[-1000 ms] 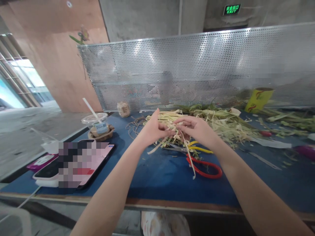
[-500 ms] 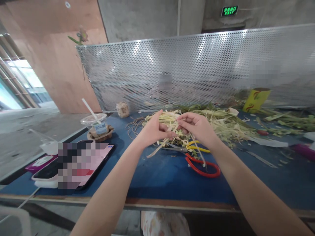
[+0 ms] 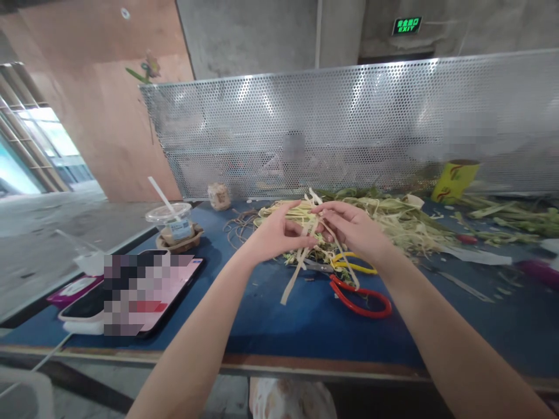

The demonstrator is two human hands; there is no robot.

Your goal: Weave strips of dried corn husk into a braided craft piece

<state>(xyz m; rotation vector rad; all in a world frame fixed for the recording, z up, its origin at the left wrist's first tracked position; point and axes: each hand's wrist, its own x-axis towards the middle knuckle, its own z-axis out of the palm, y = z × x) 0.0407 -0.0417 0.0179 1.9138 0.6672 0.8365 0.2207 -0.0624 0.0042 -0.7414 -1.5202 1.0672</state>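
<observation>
Pale, flat plant-fibre strips [image 3: 292,285] run between my two hands above the blue table, their loose ends hanging toward me. My left hand [image 3: 275,234] is closed on them, thumb and fingers pinching from the left. From the right, my right hand [image 3: 358,230] pinches the same strips near their upper ends; its fingertips are partly hidden. Scissors [image 3: 362,313] with red and yellow handles lie just below my right hand, and one strip hangs across them. Behind the hands is a heap of yellowish plant strips [image 3: 393,221].
Left on the table [image 3: 271,329] are a lidded cup [image 3: 180,229] in a cardboard holder and a pink-screened tablet [image 3: 172,291]. A metal tool [image 3: 465,283] lies at right. A yellow tube [image 3: 455,181] stands before the perforated metal screen [image 3: 262,139].
The strips' lower end has swung right and now hangs more steeply. White upper ends now stick up between my hands. Both hands stay close together in nearly the same place.
</observation>
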